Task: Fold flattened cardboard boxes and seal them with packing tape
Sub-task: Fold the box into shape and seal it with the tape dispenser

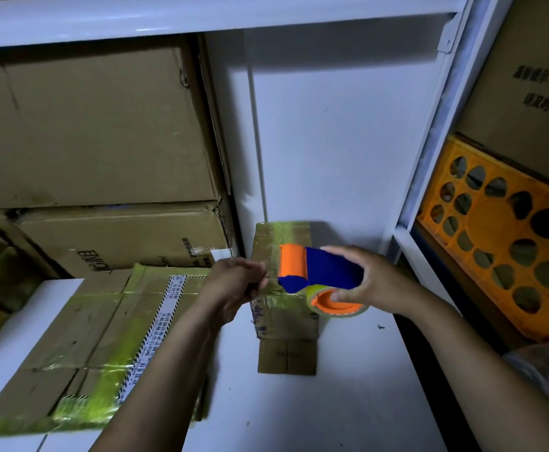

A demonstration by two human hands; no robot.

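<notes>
Right grip [366,280] is clamped round the blue-and-orange tape dispenser [322,272], thumb on its hub. Just left, left grip [234,282] pinches the end of the tape [348,314]. Beneath both, a taped cardboard box [282,321] stands on the white counter [331,402]; flattened cardboard [87,337] lies farther left.

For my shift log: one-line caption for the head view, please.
Right hand holds the dispenser over a small box; left hand seems to pinch its tape.

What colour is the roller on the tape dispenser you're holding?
Orange; the roller sits on the blue tape dispenser. Head view shows it best.
</notes>
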